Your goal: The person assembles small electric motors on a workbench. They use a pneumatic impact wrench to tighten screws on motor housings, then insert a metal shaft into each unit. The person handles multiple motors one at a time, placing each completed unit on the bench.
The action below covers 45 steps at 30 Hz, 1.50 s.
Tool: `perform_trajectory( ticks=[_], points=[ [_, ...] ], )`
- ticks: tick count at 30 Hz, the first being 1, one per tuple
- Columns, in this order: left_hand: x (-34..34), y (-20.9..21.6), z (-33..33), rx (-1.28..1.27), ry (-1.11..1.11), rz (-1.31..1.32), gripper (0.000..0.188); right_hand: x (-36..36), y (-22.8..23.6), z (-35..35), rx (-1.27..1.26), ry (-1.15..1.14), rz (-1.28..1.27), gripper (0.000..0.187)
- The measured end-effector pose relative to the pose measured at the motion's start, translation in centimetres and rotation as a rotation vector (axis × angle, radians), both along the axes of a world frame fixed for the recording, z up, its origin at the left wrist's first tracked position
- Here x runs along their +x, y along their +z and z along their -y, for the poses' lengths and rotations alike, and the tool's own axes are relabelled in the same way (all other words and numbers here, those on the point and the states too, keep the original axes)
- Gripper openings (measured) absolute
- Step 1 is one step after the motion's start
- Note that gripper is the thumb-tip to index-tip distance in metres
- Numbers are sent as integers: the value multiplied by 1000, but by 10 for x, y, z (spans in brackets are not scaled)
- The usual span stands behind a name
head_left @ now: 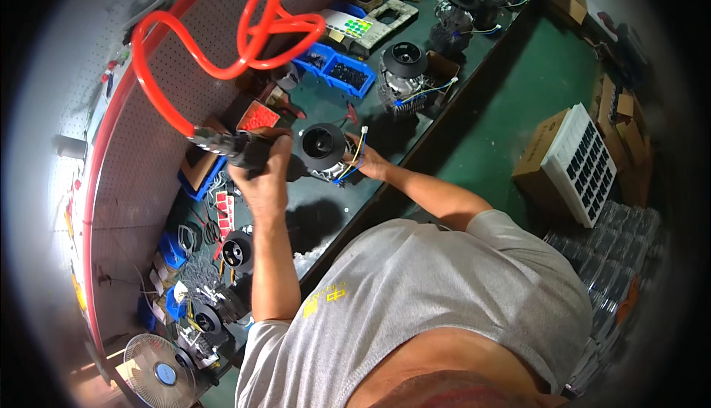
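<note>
While the left hand point(261, 176) is up over the workbench point(326, 204), its fingers are wrapped around a dark hand tool point(250, 150). A loopy, bright red hose point(153, 85) joins the back end of the tool. That hand is closed on the tool, with the thumb lying along it.

The right hand point(372, 163) is by the side of a motor with a round black fan wheel point(321, 146) on top. The motor is on the near part of the bench, between the two hands, and the wheel faces up. The right fingers bend in at the motor's side, but their tips are hidden, so I cannot tell how tight the hold is. Thin blue and yellow wires point(361, 152) poke up next to that hand, with a small white plug point(364, 130) at the end.

Just past the motor there is a small tool with a red handle point(351, 114). Farther back, two blue bins point(348, 76) hold little dark parts. Behind the left hand is a box of small red bits point(258, 116). Another motor point(404, 74) is farther along the bench, near the edge. At the lower left is a round desk fan point(161, 372). Over on the right, a white tray point(583, 165) full of dark pieces leans on a brown box point(538, 148).
</note>
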<state>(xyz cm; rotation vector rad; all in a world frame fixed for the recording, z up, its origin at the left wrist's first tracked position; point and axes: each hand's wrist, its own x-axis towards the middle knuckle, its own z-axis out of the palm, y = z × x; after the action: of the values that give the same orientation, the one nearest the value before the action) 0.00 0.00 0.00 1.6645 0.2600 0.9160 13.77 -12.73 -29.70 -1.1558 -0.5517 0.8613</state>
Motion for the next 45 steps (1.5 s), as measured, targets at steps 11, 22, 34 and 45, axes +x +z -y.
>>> perform_trajectory(
  ticks=[11,22,34,45],
  points=[
    [103,39,69,-34,155,99,19,141,-48,159,-432,-761,261,28],
    [216,-56,122,-122,232,331,17,242,-16,149,-207,-655,449,74],
    [231,-70,120,-11,277,214,15,252,-8,115,-306,-372,518,103],
    [234,-69,120,-43,165,236,14,253,-27,113,-244,-406,552,91]
  ],
)
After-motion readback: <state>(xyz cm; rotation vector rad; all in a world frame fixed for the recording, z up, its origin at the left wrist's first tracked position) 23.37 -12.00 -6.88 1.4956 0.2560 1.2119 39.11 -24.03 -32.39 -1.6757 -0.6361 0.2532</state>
